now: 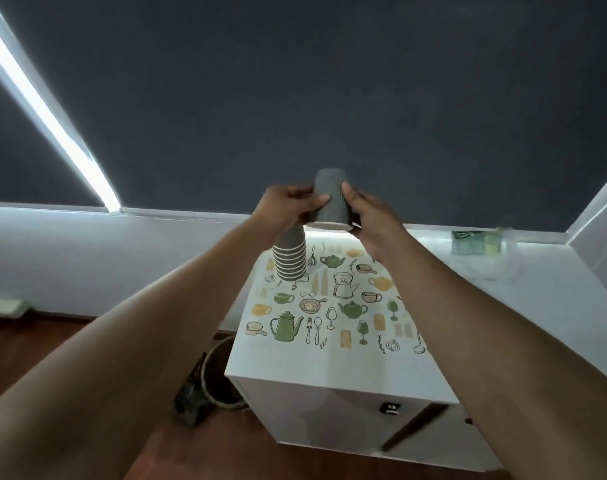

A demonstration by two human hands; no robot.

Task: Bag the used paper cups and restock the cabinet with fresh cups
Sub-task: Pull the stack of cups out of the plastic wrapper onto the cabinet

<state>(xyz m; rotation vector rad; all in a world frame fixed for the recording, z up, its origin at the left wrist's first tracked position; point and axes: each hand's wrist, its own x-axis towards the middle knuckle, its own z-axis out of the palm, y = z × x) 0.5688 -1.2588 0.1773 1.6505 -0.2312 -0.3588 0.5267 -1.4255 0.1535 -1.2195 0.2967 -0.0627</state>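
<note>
Both your hands are raised over the white cabinet (329, 368). Left hand (288, 209) grips the top of a nested stack of grey cups (290, 258), rims pointing down, hanging clear above the printed mat (329, 306). Right hand (371, 220) pinches a single grey cup (329, 199), upside down, just beside the stack's upper end and touching your left fingertips.

Likely step: parting one cup from the stack, or capping it on; can't tell which. Do it well: keep the left grip firm on the stack's upper cups so the lower ones don't slide off. Squeeze the single cup lightly; paper walls dent. Move it in line with the stack's axis, not sideways.

Bin (222, 372) sits on the floor left of the cabinet. Cabinet door looks ajar.
</note>
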